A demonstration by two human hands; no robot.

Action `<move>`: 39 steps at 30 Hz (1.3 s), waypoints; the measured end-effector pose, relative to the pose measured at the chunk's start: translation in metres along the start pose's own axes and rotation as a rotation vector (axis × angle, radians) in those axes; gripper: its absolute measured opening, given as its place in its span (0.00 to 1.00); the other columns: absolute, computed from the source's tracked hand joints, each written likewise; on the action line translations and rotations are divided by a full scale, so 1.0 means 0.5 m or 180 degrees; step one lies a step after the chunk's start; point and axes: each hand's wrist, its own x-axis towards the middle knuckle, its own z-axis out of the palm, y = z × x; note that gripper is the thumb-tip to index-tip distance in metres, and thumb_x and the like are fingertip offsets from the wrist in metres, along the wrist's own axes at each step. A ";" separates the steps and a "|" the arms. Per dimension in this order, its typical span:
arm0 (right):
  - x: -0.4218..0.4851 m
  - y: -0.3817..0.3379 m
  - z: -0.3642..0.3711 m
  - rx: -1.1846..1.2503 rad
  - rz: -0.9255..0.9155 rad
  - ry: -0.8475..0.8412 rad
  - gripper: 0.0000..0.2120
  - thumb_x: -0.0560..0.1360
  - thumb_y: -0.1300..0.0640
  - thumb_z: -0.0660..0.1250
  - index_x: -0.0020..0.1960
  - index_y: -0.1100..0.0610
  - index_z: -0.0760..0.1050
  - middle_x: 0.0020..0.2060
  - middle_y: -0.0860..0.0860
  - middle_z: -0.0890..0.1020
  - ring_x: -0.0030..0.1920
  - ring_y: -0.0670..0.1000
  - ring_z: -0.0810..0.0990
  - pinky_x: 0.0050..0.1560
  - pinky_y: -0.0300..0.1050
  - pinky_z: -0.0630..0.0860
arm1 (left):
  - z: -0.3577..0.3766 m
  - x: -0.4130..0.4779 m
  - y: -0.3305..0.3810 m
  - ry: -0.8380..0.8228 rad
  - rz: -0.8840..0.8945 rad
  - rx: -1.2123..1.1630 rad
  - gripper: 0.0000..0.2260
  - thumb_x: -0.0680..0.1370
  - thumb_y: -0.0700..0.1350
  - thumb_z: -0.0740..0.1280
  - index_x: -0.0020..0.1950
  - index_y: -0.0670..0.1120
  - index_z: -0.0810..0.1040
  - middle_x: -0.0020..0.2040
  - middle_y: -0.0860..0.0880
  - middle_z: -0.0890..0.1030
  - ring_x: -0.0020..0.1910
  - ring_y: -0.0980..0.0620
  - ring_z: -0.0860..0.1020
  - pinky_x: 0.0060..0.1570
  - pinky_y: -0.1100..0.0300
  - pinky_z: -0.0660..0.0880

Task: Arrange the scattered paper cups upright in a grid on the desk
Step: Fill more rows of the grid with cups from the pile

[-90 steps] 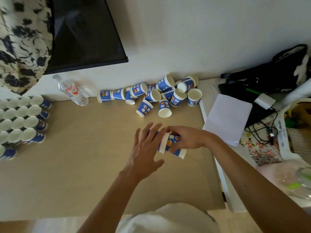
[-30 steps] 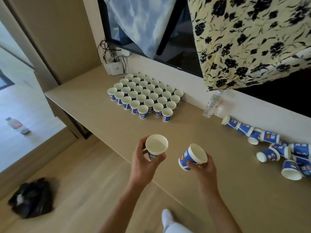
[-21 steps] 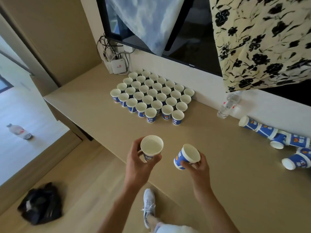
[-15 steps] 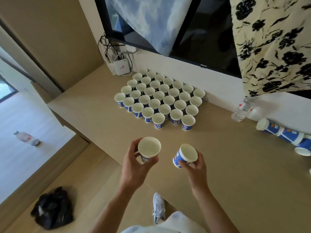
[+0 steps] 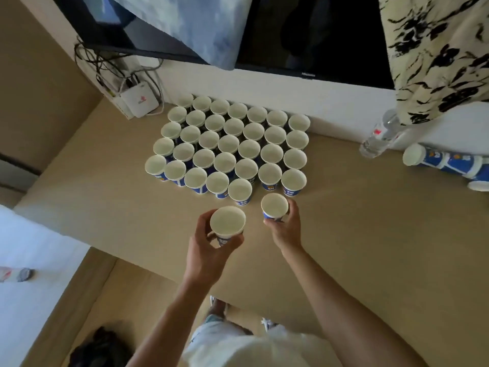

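Most of the work looks done. A tight grid of upright cups (image 5: 229, 143) stands at the back of the surface (image 5: 370, 234), against the wall and toward its left end. Four rows look full; the front row stops short, with two places open at its right end.

Both hands are busy. The left hand (image 5: 209, 250) wraps its fingers round the left cup (image 5: 227, 224), mouth up, just in front of the grid. The right hand (image 5: 285, 230) pinches the right cup (image 5: 274, 209) low on its wall, upright, just before the open places. These two would likely fill that row.

More remains: several fallen cups (image 5: 447, 162) lie on their sides by the wall toward the right end, past a water bottle (image 5: 377, 140).

The cups are blue with orange marks and pale lettering, too blurred to read. The bottle's red label and the red logo on the white box (image 5: 139, 100) are also unreadable.
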 end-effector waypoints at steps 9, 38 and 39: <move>0.050 0.022 0.086 -0.0081 -0.0096 0.0275 0.32 0.61 0.65 0.75 0.58 0.41 0.72 0.58 0.50 0.78 0.55 0.51 0.79 0.49 0.42 0.78 | -0.040 0.086 0.002 -0.0272 -0.0028 -0.0108 0.28 0.61 0.51 0.77 0.60 0.52 0.76 0.53 0.57 0.83 0.53 0.53 0.81 0.53 0.58 0.78; -0.091 -0.099 -0.075 -0.0557 -0.0561 -0.1087 0.35 0.66 0.56 0.77 0.70 0.48 0.69 0.62 0.40 0.79 0.66 0.47 0.75 0.61 0.38 0.71 | 0.074 0.124 0.007 -0.1061 0.0127 0.0337 0.29 0.65 0.47 0.80 0.64 0.53 0.75 0.57 0.58 0.81 0.55 0.57 0.79 0.51 0.56 0.81; -0.092 -0.102 -0.077 -0.0596 -0.0564 -0.1077 0.36 0.65 0.54 0.78 0.71 0.48 0.69 0.62 0.39 0.79 0.65 0.46 0.75 0.61 0.38 0.70 | 0.084 0.123 0.009 -0.1174 0.0172 0.0362 0.29 0.66 0.47 0.79 0.65 0.52 0.74 0.57 0.56 0.81 0.56 0.56 0.79 0.52 0.55 0.81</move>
